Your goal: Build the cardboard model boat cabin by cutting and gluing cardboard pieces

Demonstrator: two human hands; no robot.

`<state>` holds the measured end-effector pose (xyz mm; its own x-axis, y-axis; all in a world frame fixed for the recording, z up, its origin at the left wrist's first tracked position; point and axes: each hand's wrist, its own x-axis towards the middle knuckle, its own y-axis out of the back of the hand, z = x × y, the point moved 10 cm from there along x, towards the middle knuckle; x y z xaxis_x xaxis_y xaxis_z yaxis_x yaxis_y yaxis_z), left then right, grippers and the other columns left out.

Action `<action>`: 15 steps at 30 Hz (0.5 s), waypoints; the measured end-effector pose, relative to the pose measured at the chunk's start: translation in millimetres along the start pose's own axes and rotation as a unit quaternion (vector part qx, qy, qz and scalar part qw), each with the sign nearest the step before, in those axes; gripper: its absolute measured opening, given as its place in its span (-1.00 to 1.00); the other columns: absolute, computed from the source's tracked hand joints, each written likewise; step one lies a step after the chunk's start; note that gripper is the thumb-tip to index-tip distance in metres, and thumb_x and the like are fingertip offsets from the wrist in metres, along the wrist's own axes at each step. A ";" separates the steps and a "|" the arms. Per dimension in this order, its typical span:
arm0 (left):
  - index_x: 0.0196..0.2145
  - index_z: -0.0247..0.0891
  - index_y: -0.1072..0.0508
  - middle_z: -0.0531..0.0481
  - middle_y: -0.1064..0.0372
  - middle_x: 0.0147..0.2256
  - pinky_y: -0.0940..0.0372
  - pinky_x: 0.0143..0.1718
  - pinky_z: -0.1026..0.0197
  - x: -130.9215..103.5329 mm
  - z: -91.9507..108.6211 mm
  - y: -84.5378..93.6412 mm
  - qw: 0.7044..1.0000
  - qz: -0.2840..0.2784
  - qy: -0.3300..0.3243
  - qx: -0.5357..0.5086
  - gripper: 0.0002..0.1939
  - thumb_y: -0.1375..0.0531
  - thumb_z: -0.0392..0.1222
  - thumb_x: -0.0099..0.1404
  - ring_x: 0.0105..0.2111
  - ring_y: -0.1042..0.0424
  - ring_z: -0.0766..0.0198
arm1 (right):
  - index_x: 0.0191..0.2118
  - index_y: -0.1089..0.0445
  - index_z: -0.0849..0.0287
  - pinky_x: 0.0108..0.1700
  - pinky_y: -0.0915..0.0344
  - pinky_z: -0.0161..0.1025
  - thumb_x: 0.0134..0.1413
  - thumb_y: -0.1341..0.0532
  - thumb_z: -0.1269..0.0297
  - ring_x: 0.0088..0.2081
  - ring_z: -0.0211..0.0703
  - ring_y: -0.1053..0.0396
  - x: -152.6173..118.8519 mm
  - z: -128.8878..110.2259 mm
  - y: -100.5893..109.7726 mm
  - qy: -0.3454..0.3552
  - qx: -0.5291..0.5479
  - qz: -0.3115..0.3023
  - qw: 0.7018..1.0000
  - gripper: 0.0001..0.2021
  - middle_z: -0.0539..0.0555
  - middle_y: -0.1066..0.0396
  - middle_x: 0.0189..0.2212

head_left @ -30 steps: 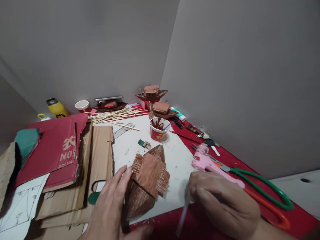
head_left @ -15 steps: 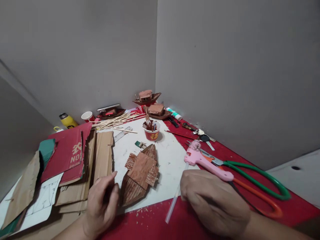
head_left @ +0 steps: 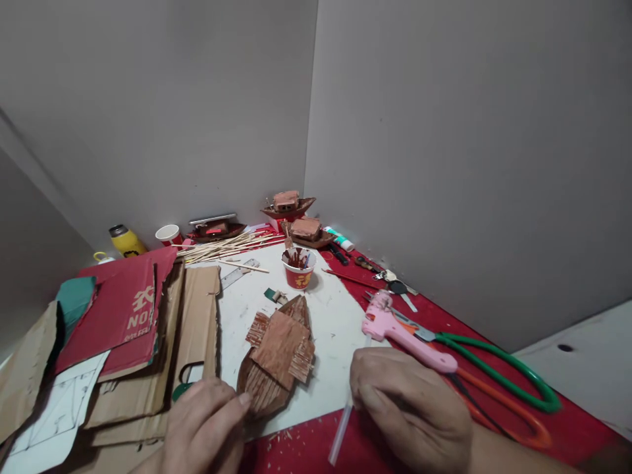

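Brown model boat (head_left: 281, 349) points toward desk (head_left: 301, 447)'s far corner, nearer our left grip (head_left: 205, 421) than right grip (head_left: 412, 408); both curled, can't tell if holding.

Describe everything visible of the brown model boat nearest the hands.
The brown, cardboard-looking model boat sits on a white sheet, one pointed end facing away. A flat reddish-brown panel covers its middle; streaked, ridged brown pieces jut from both sides. Its near deck is ridged too. The left hand is at its near edge; contact is unclear.
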<state>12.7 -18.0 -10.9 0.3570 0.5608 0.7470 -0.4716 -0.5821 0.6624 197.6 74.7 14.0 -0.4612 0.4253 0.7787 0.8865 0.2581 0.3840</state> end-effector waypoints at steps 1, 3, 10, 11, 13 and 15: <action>0.23 -0.18 -0.25 -0.12 -0.56 -0.32 -0.51 -0.21 0.14 -0.6 2.3 1.4 1.000 0.003 -0.007 0.006 -0.41 -0.14 -0.42 0.25 -0.30 -0.57 0.16 | -0.37 -0.28 0.12 -0.50 -0.13 -0.27 0.33 0.00 0.45 -0.60 -0.25 -0.22 -0.4 -1.1 0.9 0.004 0.005 0.009 1.000 -0.77 -0.03 -0.27 -0.65; 0.17 -0.20 -0.31 -0.11 -0.57 -0.33 -0.51 -0.20 0.16 0.2 7.1 4.1 1.000 0.007 -0.023 0.013 -0.50 -0.13 -0.40 0.28 -0.30 -0.57 0.18 | -0.36 -0.28 0.12 -0.50 -0.13 -0.27 0.28 -0.04 0.48 -0.59 -0.25 -0.22 -1.0 -3.2 2.9 0.014 0.013 0.029 0.999 -0.80 -0.03 -0.26 -0.64; -0.07 -0.29 -0.45 -0.04 -0.57 -0.42 -0.48 -0.28 0.29 9.9 18.3 15.3 0.992 0.057 -0.110 0.007 -0.73 -0.04 -0.40 0.36 -0.39 -0.56 0.29 | -0.38 -0.24 0.11 -0.48 -0.10 -0.30 0.21 -0.07 0.50 -0.59 -0.28 -0.18 2.2 -6.5 4.7 0.035 0.016 0.051 0.998 -0.83 -0.07 -0.21 -0.62; -0.07 -0.28 -0.45 -0.03 -0.56 -0.43 -0.48 -0.29 0.29 9.7 17.0 15.9 0.992 0.060 -0.108 0.006 -0.73 -0.02 -0.41 0.37 -0.40 -0.56 0.30 | -0.38 -0.23 0.11 -0.48 -0.10 -0.30 0.21 -0.07 0.51 -0.59 -0.29 -0.18 2.3 -6.2 4.1 0.033 0.018 0.048 0.998 -0.82 -0.07 -0.20 -0.62; -0.04 -0.24 -0.44 -0.03 -0.57 -0.40 -0.49 -0.28 0.26 8.3 11.3 14.9 0.996 0.047 -0.080 0.008 -0.71 -0.04 -0.41 0.37 -0.38 -0.56 0.28 | -0.37 -0.23 0.10 -0.47 -0.10 -0.30 0.19 -0.07 0.52 -0.59 -0.29 -0.17 1.4 -5.9 4.4 0.029 0.020 0.045 0.998 -0.83 -0.08 -0.19 -0.62; -0.01 -0.23 -0.42 -0.07 -0.58 -0.36 -0.50 -0.23 0.21 5.7 5.0 15.3 0.998 0.036 -0.045 0.010 -0.70 -0.08 -0.41 0.35 -0.32 -0.57 0.24 | -0.36 -0.22 0.09 -0.46 -0.10 -0.30 0.19 -0.07 0.53 -0.58 -0.29 -0.17 0.0 -4.4 5.3 0.019 0.019 0.044 0.999 -0.82 -0.09 -0.19 -0.62</action>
<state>11.5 -26.7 3.7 0.3935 0.4620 0.7948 -0.4829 -0.6318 0.6063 202.5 72.2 18.2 -0.3784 0.4148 0.8275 0.9214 0.2539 0.2941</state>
